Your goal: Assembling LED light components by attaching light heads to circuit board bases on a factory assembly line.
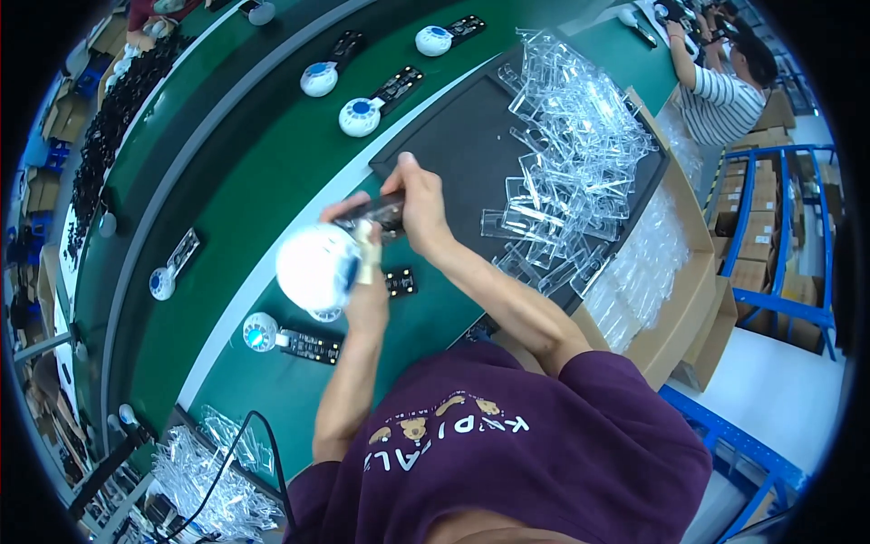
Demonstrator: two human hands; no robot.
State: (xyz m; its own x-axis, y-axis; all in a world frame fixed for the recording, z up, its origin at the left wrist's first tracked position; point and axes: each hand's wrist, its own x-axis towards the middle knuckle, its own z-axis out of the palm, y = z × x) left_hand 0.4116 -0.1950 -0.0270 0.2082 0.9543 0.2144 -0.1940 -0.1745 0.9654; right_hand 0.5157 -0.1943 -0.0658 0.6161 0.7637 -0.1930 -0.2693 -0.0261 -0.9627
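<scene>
Both hands are closed on one device with a round white head (310, 263) and a dark, flat, shiny body. My left hand (365, 286) grips it from below, just behind the white head, and its fingers are partly hidden and blurred. My right hand (421, 207) pinches the far end of the dark body, thumb uppermost. On the bench beside my left forearm lies a similar device (263, 333), with a white head lit blue and a black circuit board. Another black circuit board (400, 281) shows partly behind my left hand.
A black tray (453, 136) to the right carries a heap of clear plastic covers (580, 136). Past it stands a cardboard box (675, 340) with clear plastic pieces. Several similar devices (360, 116) sit on the green conveyor (245, 190). More clear pieces (213, 476) lie lower left, near a black cable.
</scene>
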